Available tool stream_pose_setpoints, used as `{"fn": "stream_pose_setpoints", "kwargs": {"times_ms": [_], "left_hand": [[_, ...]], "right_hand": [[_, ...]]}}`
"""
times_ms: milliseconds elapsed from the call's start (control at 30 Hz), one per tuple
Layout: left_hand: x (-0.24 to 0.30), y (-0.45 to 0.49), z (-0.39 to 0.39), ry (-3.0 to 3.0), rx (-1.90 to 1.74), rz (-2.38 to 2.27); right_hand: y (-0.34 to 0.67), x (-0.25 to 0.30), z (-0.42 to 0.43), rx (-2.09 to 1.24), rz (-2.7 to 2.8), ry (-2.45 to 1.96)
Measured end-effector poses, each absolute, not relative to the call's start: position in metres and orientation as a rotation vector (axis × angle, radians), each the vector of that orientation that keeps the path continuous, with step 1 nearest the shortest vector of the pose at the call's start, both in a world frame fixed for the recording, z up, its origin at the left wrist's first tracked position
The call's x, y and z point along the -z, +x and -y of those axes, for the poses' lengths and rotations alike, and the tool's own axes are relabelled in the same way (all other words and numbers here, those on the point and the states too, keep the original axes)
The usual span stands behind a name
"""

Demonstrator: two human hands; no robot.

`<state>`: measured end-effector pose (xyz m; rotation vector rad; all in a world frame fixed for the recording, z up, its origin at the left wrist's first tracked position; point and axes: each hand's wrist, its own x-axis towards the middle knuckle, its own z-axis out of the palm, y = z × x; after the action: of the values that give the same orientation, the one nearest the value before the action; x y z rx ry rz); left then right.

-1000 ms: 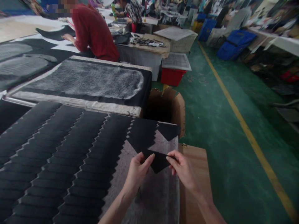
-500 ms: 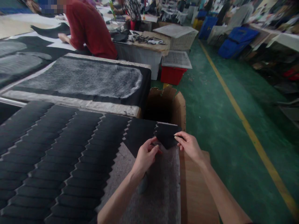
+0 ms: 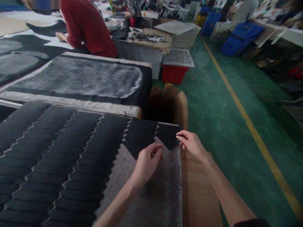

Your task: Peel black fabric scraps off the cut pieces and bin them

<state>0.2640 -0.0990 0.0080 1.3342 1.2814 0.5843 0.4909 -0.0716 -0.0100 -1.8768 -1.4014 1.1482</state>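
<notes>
My right hand [image 3: 190, 143] pinches the right edge of a black pointed fabric piece [image 3: 168, 135] at the table's right end. My left hand [image 3: 147, 162] is just below and left of that piece, its fingers loosely curved with thumb and forefinger apart, and nothing shows between them. Left of the held piece lies another black pointed piece [image 3: 139, 135]. Overlapping black pieces [image 3: 90, 160] cover the left part of the table in several long columns with zigzag edges. Bare grey tabletop [image 3: 165, 189] shows under my hands, with a dark, blurred object partly hidden by my left wrist.
Beyond the table's far edge stands an open cardboard box [image 3: 182, 107]. A second table [image 3: 113, 108] bears black cloth with a whitish patch. A person in a red top [image 3: 91, 30] leans over it farther back. A red bin [image 3: 174, 74] stands on the green floor [image 3: 213, 104].
My left hand has drawn back slightly from the held piece, toward me. My right hand keeps its pinch on the edge. The view has shifted slightly.
</notes>
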Motion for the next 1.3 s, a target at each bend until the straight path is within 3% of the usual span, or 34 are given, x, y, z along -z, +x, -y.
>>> {"fn": "stream_pose_setpoints", "kwargs": {"times_ms": [133,400,1300], "left_hand": [[-0.019,0.268,0.097,1.914,-0.409,-1.433],[-0.012,0.272,0.089,2.263,0.025,-1.447],[0.005,0.268,0.094,2.39,0.091,-1.474]], "right_hand": [[0.491,0.008,0.07,-1.149,1.406,-1.877],[0.489,0.007,0.07,-1.156,1.388,-1.901],[0.496,0.029,0.079,-1.004,1.209,-2.042]]}}
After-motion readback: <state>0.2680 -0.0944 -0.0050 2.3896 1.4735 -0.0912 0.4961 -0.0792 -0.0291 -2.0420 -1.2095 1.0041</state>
